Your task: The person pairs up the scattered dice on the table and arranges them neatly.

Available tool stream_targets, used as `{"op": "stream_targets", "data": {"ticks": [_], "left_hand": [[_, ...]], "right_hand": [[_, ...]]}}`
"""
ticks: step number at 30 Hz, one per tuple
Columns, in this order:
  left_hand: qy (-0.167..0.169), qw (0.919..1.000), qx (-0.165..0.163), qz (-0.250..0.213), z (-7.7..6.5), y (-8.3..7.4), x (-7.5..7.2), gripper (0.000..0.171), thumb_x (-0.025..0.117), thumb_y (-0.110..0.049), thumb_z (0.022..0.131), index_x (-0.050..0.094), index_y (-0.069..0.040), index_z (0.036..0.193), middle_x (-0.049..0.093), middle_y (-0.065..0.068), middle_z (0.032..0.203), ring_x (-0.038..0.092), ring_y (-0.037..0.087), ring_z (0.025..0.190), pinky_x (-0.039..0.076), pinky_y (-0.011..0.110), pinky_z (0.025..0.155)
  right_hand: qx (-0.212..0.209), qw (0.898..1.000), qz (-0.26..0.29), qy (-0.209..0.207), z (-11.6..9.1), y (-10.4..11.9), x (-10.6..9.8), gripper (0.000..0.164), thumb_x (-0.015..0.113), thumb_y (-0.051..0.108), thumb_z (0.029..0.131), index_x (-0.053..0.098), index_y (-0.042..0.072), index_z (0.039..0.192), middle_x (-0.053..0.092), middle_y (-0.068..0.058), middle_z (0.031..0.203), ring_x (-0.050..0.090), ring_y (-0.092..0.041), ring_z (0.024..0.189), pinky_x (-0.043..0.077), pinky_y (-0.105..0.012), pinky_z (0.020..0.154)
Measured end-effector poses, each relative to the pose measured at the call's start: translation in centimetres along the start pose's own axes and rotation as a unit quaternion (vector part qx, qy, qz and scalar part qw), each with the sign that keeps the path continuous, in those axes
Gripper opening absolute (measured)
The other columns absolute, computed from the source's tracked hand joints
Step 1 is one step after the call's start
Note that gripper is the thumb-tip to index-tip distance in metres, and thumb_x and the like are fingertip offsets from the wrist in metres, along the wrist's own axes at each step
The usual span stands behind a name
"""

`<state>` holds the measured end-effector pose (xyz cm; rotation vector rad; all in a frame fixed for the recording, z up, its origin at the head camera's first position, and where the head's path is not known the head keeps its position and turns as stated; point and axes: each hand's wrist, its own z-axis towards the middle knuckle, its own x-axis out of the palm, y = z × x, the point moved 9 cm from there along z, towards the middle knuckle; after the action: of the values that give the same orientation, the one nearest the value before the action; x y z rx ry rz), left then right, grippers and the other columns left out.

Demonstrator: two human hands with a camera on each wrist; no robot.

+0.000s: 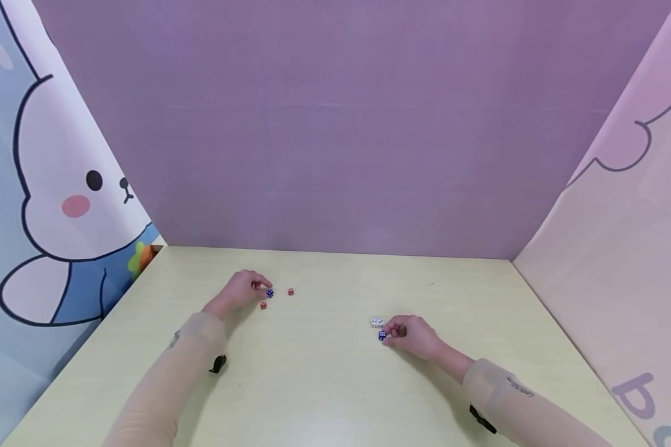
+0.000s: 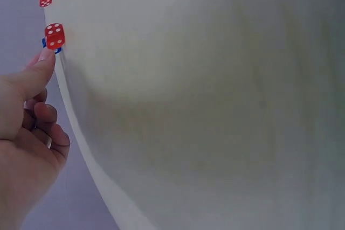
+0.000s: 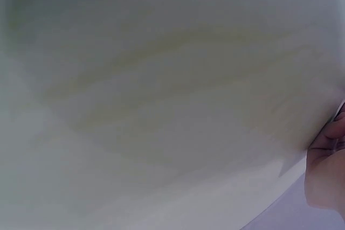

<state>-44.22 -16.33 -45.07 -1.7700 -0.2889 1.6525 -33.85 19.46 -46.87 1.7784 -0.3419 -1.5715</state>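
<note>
Fingers of the left hand (image 1: 241,288) pinch the first blue die (image 1: 269,293) between fingertip and thumb. Fingers of the right hand (image 1: 416,336) pinch the second blue die (image 1: 382,335) in the same manner. Both hands rest within the head view as follows: left hand at 8 o'clock from centre, right hand at 5 o'clock. Each blue die sits at its hand's inward-facing fingertips; whether either touches the table (image 1: 307,385) cannot be determined. Relative to the first blue die, one red die (image 1: 291,292) lies at 3 o'clock, apart from the hand; the nearer red die (image 1: 263,305) lies at 7 o'clock, just beside the thumb. Relative to the second blue die, two white dice (image 1: 377,323) lie side by side at 11 o'clock, near the right fingertips. In the left wrist view, the nearer red die partly covers the first blue die, with the thumb tip at 7 o'clock from it. In the right wrist view, part of the right hand appears at 4 o'clock, cut by the frame edge. Beige sleeves (image 1: 159,385) cover both forearms. A purple panel (image 1: 335,136) stands at 12 o'clock, behind the table.
</note>
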Motion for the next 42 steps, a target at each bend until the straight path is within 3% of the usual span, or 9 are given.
{"op": "stream_targets", "data": {"ticks": [7,21,26,30,36,40,42], "left_hand": [[-0.003,1.0,0.003,0.004,-0.1,-0.6,0.3,0.017,0.074,-0.006,0.08,0.073,-0.007,0.097,0.058,0.002,0.077,0.048,0.016,0.075,0.04,0.029,0.069],[0.054,0.9983,0.021,0.007,0.1,-3.4,2.9,0.015,0.077,-0.007,0.076,0.075,-0.009,0.091,0.065,0.001,0.084,0.05,0.013,0.074,0.043,0.025,0.065],[0.061,0.9974,0.038,0.009,-0.3,-5.0,4.0,0.016,0.08,-0.008,0.072,0.075,-0.01,0.087,0.061,-0.002,0.077,0.053,0.015,0.076,0.043,0.029,0.072],[0.065,0.9961,0.06,0.008,-0.9,-6.8,5.1,0.015,0.08,-0.007,0.071,0.075,-0.009,0.085,0.061,-0.005,0.07,0.06,0.019,0.082,0.045,0.041,0.092],[0.059,0.9951,0.075,0.022,-2.1,-9.7,6.4,0.012,0.081,-0.008,0.071,0.076,-0.011,0.082,0.064,-0.008,0.068,0.052,0.008,0.067,0.038,0.045,0.1],[0.053,0.9963,0.068,0.001,-3.1,-11.3,7.1,0.012,0.081,-0.007,0.071,0.076,-0.011,0.08,0.064,-0.01,0.067,0.05,0.004,0.062,0.046,0.03,0.08],[0.053,0.9969,0.054,-0.021,-3.4,-11.7,7.7,0.012,0.081,-0.006,0.07,0.075,-0.011,0.079,0.065,-0.009,0.068,0.05,0.005,0.062,0.042,0.023,0.064]], "right_hand": [[-0.006,1.0,0.0,-0.002,0.2,0.0,0.1,0.015,0.078,0.021,0.077,0.067,0.016,0.087,0.054,0.006,0.073,0.046,-0.01,0.068,0.038,-0.02,0.059],[-0.002,1.0,0.001,0.0,0.0,0.1,0.1,0.015,0.078,0.019,0.077,0.068,0.016,0.087,0.054,0.006,0.072,0.046,-0.009,0.067,0.039,-0.02,0.058],[0.006,1.0,0.003,0.0,0.0,0.0,0.0,0.014,0.078,0.018,0.077,0.068,0.017,0.087,0.055,0.006,0.073,0.047,-0.009,0.067,0.04,-0.02,0.059],[0.004,1.0,0.004,0.003,0.0,0.1,0.0,0.014,0.077,0.018,0.077,0.067,0.017,0.087,0.055,0.006,0.073,0.047,-0.009,0.068,0.039,-0.019,0.059],[-0.002,1.0,0.004,0.003,0.0,0.3,-0.1,0.015,0.077,0.018,0.077,0.067,0.015,0.088,0.055,0.005,0.073,0.047,-0.01,0.069,0.039,-0.02,0.059],[-0.006,1.0,0.004,0.002,0.0,0.4,-0.2,0.015,0.077,0.018,0.077,0.067,0.014,0.088,0.055,0.005,0.073,0.047,-0.01,0.068,0.039,-0.02,0.059],[-0.007,1.0,0.003,0.004,0.0,0.3,-0.1,0.015,0.077,0.017,0.077,0.067,0.014,0.088,0.055,0.005,0.073,0.046,-0.009,0.068,0.039,-0.02,0.059]]}}
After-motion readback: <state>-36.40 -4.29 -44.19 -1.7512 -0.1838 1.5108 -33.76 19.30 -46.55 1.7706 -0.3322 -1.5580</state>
